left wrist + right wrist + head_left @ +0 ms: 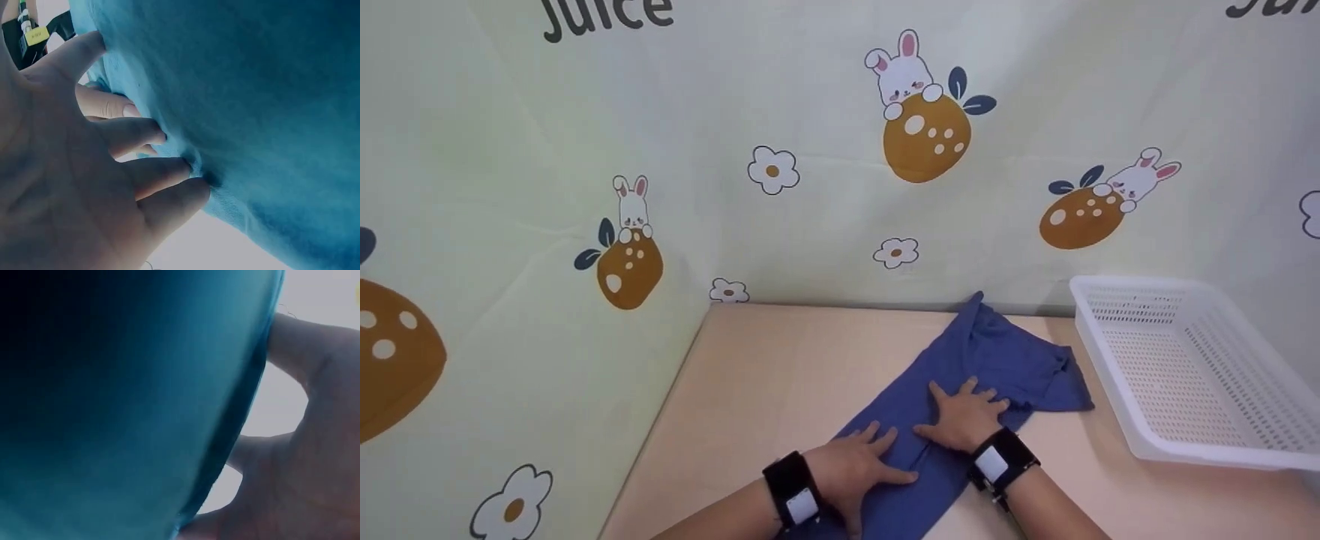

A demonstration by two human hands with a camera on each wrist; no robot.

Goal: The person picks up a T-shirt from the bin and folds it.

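Observation:
A blue garment [900,409], folded into a long strip, lies slantwise on the table; its far end, with what looks like a sleeve, spreads to the right. My left hand [851,469] rests on the nearer part with fingers spread. Farther along the cloth, my right hand [966,418] presses on it, fingers apart. In the left wrist view, the fingertips of the left hand [84,163] touch the blue cloth [242,112]. The right wrist view has the right hand [304,422] against the cloth [124,410], its fingertips hidden behind it.
A white perforated plastic basket [1140,435] stands on the right of the table. The pale wooden tabletop [780,352] meets a patterned curtain [810,225] at the back and left. Each wrist wears a black strap [793,491] with a camera.

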